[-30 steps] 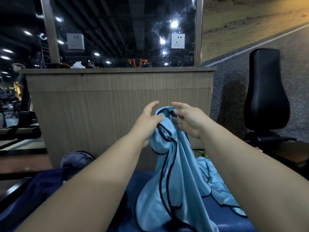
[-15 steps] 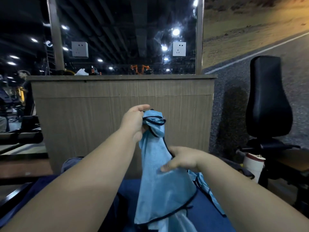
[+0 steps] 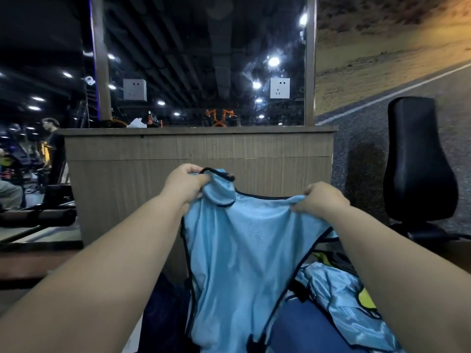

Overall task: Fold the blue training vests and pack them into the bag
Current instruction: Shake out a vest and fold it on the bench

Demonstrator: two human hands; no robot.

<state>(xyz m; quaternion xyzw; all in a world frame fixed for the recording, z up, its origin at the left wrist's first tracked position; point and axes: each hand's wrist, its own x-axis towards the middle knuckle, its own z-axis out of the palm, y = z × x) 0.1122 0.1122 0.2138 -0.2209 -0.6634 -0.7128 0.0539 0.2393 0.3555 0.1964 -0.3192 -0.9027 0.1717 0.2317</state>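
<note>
The step in hand is opening out one blue vest (image 3: 242, 250) ready for folding. The left hand (image 3: 186, 184) grips one shoulder strap by its dark-trimmed loop, and the right hand (image 3: 322, 200) pinches the other shoulder. The hands are well apart, so the vest hangs spread between them in front of the wooden partition (image 3: 198, 154), its lower part dropping towards the blue desk (image 3: 300, 327). More pale blue vests (image 3: 339, 291) lie heaped on the desk, below the right forearm. A dark shape at lower left (image 3: 163, 314) may be the bag, though the view there is too dim to be sure.

Half a second ago the vest hung bunched from the left hand while the right hand held it lower down. Now the right hand has moved up and outward, and the cloth is stretched wide.

Next, I judge, the shoulders need bringing together, or the vest needs laying flat, for the first fold.
</note>
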